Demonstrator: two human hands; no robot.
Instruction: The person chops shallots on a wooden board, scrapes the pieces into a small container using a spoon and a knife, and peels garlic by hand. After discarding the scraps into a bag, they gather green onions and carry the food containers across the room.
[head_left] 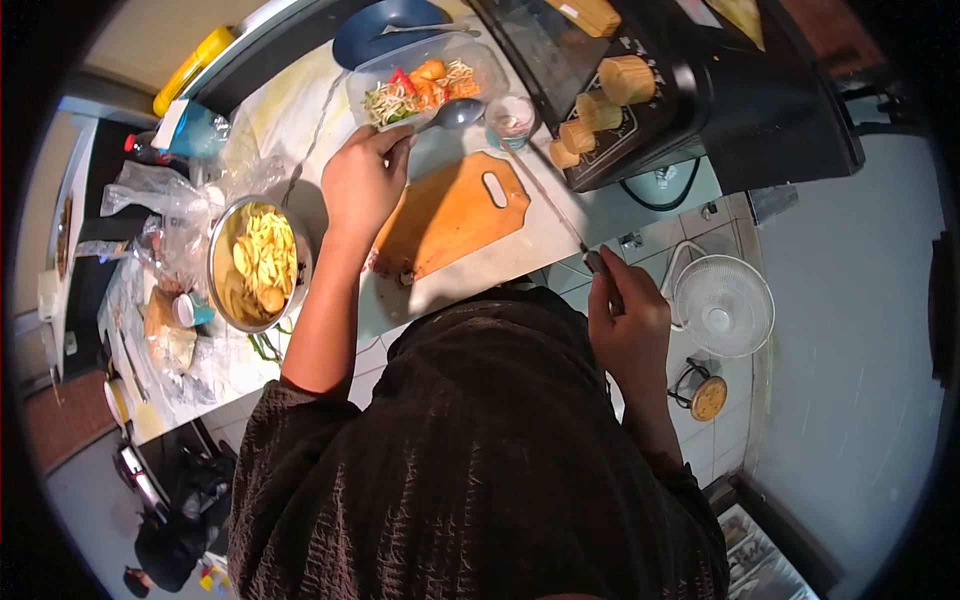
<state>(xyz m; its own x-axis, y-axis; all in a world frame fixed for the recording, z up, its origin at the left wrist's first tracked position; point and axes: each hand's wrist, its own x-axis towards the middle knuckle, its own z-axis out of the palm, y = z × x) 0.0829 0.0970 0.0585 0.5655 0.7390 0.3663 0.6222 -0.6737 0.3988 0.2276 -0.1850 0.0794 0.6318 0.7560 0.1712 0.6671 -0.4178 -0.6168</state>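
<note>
My left hand (365,180) reaches over the counter, its fingers pinched on the handle end of a metal spoon (460,113). Just beyond the spoon is a clear plastic container (490,68) of bean sprouts, orange pieces and red pepper. Near the counter's front edge, my right hand (632,318) is closed round the dark handle of a knife (597,264). Its thin blade points away from me, toward a small clear cup (510,122). Between my hands lies a wooden cutting board (455,220) with a slot handle. Left of my forearm stands a metal bowl (230,297) holding yellow sliced food.
A blue plate (350,40) with cutlery stands at the back. To the right is a black oven (690,115) with knobs. Plastic bags (165,195) and bottles crowd the left. A white strainer-like basket (722,305) and a stool (708,398) are at right.
</note>
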